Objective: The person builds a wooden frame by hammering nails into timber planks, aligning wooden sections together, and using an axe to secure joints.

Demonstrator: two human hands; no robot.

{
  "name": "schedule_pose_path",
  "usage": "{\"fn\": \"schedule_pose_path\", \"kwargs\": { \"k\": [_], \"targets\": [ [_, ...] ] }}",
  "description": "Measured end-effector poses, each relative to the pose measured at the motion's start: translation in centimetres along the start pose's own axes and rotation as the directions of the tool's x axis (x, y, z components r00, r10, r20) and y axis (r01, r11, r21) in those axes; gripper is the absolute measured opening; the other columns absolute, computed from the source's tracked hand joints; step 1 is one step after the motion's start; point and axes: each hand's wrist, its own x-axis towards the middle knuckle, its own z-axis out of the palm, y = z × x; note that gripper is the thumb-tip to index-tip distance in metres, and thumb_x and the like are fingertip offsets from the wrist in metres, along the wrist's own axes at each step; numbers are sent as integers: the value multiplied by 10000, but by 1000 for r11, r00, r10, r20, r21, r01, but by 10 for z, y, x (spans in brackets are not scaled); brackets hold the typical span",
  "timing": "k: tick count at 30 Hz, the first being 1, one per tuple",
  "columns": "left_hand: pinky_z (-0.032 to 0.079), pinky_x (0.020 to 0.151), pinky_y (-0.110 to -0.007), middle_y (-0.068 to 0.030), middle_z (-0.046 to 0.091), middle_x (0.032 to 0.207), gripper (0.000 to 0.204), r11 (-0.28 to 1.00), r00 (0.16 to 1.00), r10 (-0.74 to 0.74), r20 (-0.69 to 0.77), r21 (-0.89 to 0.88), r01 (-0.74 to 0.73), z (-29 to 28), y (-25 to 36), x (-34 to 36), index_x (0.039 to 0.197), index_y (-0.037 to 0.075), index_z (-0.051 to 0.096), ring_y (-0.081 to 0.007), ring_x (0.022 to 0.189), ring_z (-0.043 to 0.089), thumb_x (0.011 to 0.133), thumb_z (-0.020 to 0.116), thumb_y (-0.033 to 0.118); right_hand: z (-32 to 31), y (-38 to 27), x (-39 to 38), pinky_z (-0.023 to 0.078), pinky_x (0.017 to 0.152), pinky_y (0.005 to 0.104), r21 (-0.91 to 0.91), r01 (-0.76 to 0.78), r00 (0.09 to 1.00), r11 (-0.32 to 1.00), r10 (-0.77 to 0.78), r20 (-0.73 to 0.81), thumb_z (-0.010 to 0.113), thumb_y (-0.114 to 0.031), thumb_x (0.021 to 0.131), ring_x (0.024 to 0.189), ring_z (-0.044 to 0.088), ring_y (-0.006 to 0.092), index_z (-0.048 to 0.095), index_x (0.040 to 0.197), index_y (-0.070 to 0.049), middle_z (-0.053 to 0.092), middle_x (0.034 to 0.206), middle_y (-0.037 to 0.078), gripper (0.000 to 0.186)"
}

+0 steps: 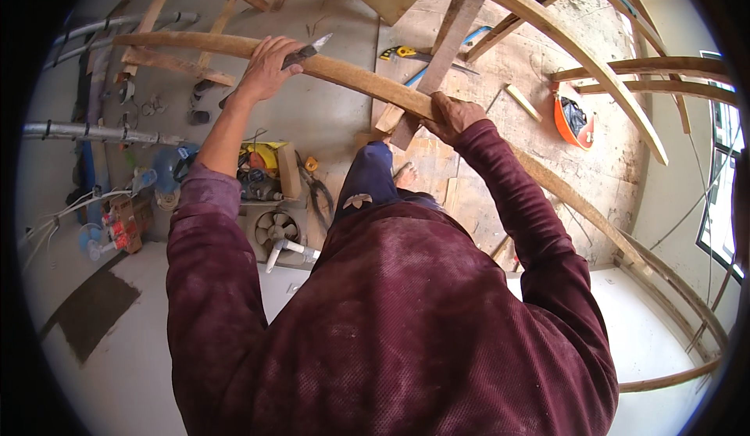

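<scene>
A long, narrow wooden board (355, 79) runs across in front of me, from the upper left down to the lower right. Toward its left end, my left hand (269, 65) is closed, its palm against the board. In that hand is a short dark tool with a pointed grey blade (319, 45), perhaps a knife, its tip aimed right. Farther right, my right hand (455, 117) wraps round the board near its middle. Beneath the board, next to that hand, a wooden brace (451, 41) slants upward; whether the two touch I cannot tell.
A handsaw with a yellow and black handle (402, 51) lies beyond the board. An orange hard hat (573, 127) with black material inside sits to the right. Curved timbers (574, 33) arch across the upper right. Yellow gear (266, 156) and a fan (277, 226) stand at lower left.
</scene>
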Motion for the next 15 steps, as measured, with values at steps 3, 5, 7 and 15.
{"fn": "schedule_pose_path", "kwargs": {
  "k": [3, 5, 7, 15],
  "targets": [
    [214, 1219, -479, -130, 541, 1368, 522, 1000, 1000, -20, -9, 4, 20, 2, 1, 1, 1361, 82, 534, -307, 1373, 414, 931, 622, 364, 2, 4, -1, 556, 718, 481, -5, 25, 998, 1000, -25, -57, 669, -480, 882, 841, 699, 390, 523, 1091, -97, 697, 888, 190, 460],
    [214, 1218, -480, -127, 545, 1361, 526, 1000, 1000, -3, -27, 3, 3, 4, 1, 0, 1364, 87, 533, -307, 1364, 421, 933, 616, 377, 4, 9, -2, 561, 717, 470, 24, 19, 998, 1000, -18, -53, 685, -498, 865, 825, 706, 375, 548, 1063, -104, 708, 887, 180, 461],
    [212, 1218, -482, -123, 548, 1356, 530, 1000, 999, 19, -48, 14, -18, 7, -1, 0, 1368, 96, 534, -308, 1354, 429, 935, 608, 393, 5, 13, -1, 572, 708, 431, -10, -14, 1000, 1000, 13, -8, 717, -505, 846, 789, 717, 347, 595, 1148, -92, 710, 871, 174, 527],
    [238, 1204, -463, -57, 592, 1306, 525, 997, 985, 75, -156, 25, -72, 22, -10, -1, 1326, 156, 587, -257, 1330, 462, 896, 637, 454, -7, -23, -31, 503, 774, 437, -102, 297, 788, 950, -304, -535, 819, -210, 701, 893, 595, 331, 620, 1116, -71, 618, 925, 108, 480]
  ]
}}
